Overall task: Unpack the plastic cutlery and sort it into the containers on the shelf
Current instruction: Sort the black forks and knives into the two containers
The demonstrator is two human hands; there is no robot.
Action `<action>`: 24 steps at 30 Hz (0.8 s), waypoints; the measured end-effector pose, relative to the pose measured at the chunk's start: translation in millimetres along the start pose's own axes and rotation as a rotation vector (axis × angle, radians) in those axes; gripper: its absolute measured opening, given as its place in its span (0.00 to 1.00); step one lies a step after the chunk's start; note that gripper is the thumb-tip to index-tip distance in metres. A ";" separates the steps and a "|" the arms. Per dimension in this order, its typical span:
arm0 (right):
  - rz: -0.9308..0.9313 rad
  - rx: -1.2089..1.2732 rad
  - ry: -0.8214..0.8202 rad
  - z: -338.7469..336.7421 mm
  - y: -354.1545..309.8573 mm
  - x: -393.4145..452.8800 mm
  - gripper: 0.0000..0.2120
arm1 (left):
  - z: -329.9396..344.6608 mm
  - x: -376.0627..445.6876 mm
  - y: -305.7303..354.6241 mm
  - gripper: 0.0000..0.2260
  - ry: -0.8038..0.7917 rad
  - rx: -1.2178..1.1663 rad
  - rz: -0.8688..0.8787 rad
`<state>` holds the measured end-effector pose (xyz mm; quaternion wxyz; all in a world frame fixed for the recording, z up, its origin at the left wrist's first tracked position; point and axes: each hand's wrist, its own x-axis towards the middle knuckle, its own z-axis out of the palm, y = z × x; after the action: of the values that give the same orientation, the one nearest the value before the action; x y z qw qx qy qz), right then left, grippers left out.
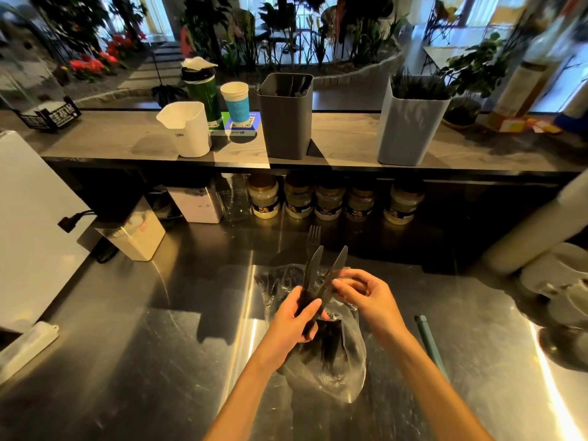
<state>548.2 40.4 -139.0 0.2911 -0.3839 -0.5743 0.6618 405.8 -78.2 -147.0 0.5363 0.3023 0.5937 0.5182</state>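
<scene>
A café or drinks-bar service counter: a stainless steel worktop [159, 313] under a wooden shelf [343, 135] holding cutlery bins [284, 122], a paper cup [234, 101] and payment QR sign [241, 127]. Labelled ingredient jars [327, 202] line the back; potted plants [286, 33] stand beyond.

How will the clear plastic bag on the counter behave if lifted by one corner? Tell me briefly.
The clear plastic bag looks thin and crinkled, so probably floppy and light. Dark cutlery remains inside, so it would likely sag and might spill.
</scene>
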 end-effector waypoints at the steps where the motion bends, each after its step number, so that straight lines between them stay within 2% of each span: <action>1: 0.000 -0.016 -0.004 -0.8 1.1 0.3 0.10 | -0.4 -0.1 -0.1 0.10 -0.008 0.010 0.010; 9: -0.052 0.026 0.073 -6.0 -11.5 8.7 0.11 | -0.2 -2.1 4.1 0.09 -0.106 0.163 0.015; 14: -0.044 -0.034 0.078 -3.6 -20.9 17.1 0.12 | 0.6 0.9 3.3 0.14 -0.118 0.079 -0.065; 18: -0.046 -0.069 -0.010 -2.4 -37.1 25.0 0.09 | -0.7 4.0 8.1 0.10 -0.059 0.308 0.025; 24: -0.180 -0.159 -0.005 -6.5 -68.7 37.6 0.07 | -14.4 18.0 31.2 0.08 -0.051 0.424 0.083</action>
<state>529.7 86.7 -78.2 0.3167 -0.3512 -0.6578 0.5863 381.6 -57.2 -125.1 0.4537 0.4457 0.6625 0.3957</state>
